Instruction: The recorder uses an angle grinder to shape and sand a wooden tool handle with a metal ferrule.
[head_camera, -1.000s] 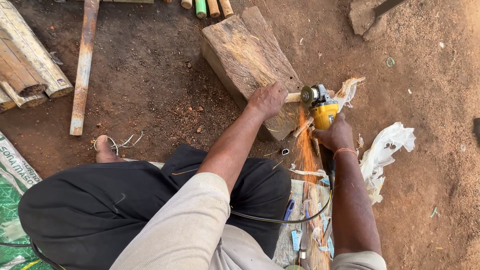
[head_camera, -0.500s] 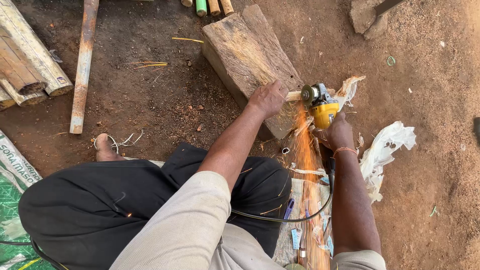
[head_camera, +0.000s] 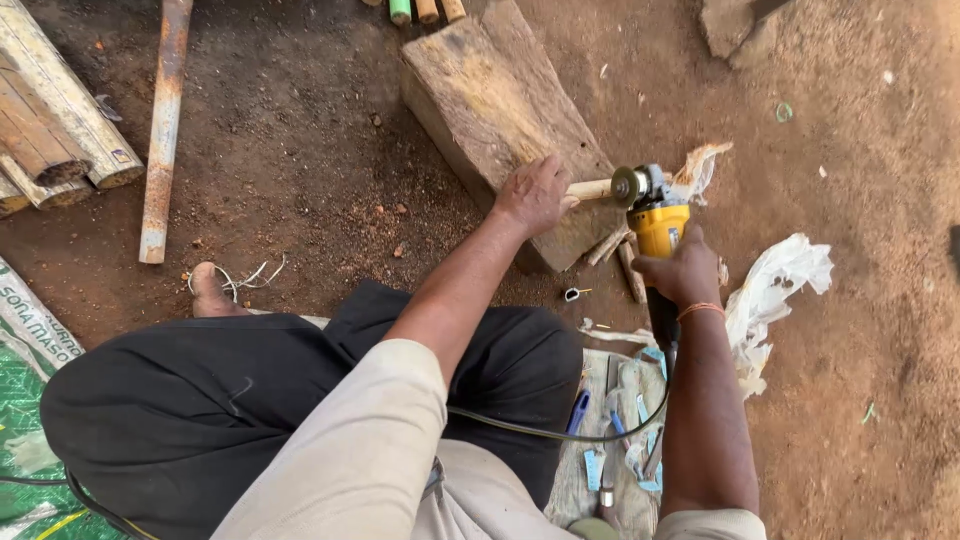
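The big weathered wooden block (head_camera: 505, 110) lies slantwise on the dirt floor (head_camera: 300, 150), its near end toward the seated person. The left hand (head_camera: 535, 195) rests on that near end, fingers curled tight round a pale wooden stick (head_camera: 590, 188) that juts out past the block's right edge. The right hand (head_camera: 685, 272) is wrapped closed round the yellow angle grinder (head_camera: 655, 215), its disc (head_camera: 629, 186) at the stick's tip. The orange spray of sparks seen half a second ago has gone, so the cutting looks paused or the disc lifted off.
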